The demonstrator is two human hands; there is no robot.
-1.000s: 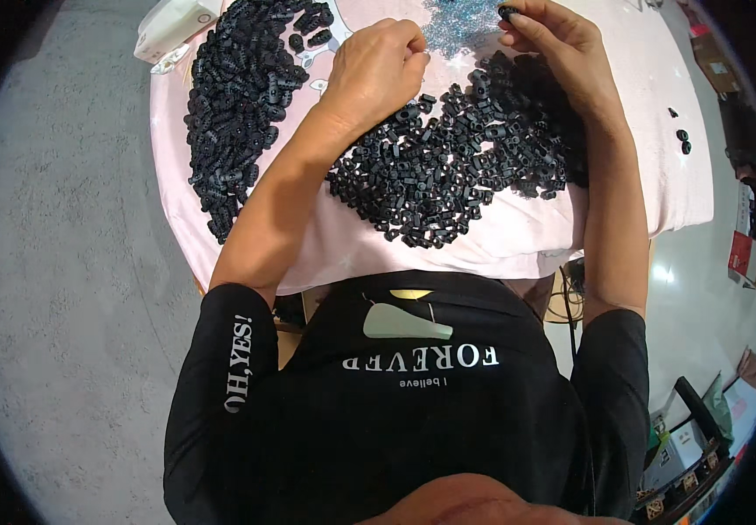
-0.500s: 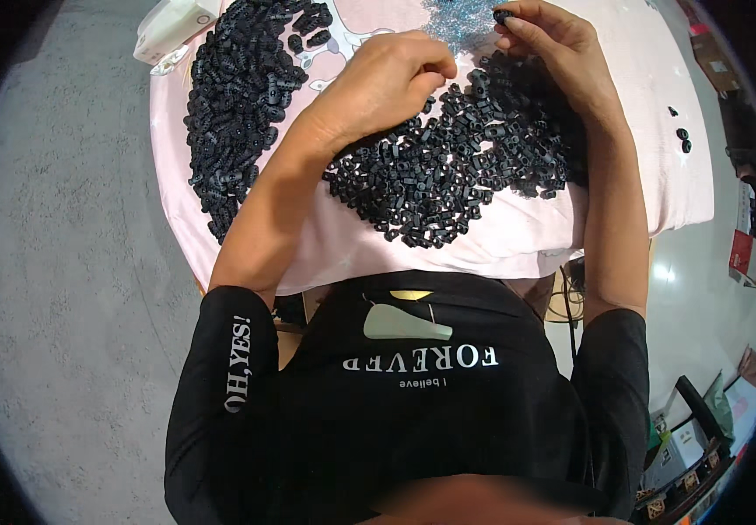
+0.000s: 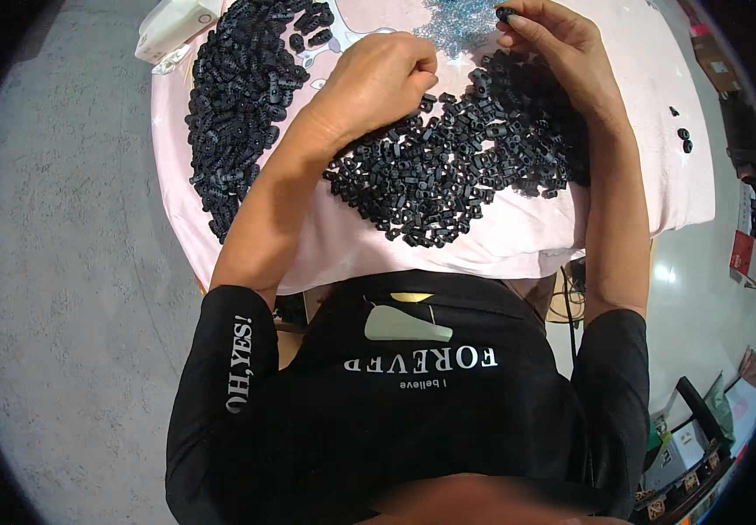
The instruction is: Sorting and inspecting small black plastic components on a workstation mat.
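Between thumb and fingertips, my right hand [image 3: 566, 44] pinches a small rounded black plastic piece [image 3: 504, 15] at the far side of the table. My left hand [image 3: 378, 79] is closed, fingers curled and thumb against them; anything within its grip is hidden. It hovers over the edge of a wide pile of small black plastic parts [image 3: 422, 184]. Darker, rounder black pieces [image 3: 527, 87] lie heaped at the right of that pile, beneath my right hand and forearm. Behind, between the hands, spreads a heap of tiny shiny silvery-blue bits [image 3: 457, 31], too small to make out.
A long heap of ribbed black pieces [image 3: 234, 114] lines the table's left side. Beyond it stands a white box [image 3: 172, 31]. A few loose black pieces [image 3: 684, 140] lie near the right edge of the pink tablecloth [image 3: 649, 188]. Boxes and bags sit on the floor at right.
My left hand has drawn back slightly to the left, away from my right hand, and its fingers have curled in. The right hand keeps its black piece, almost unmoved.
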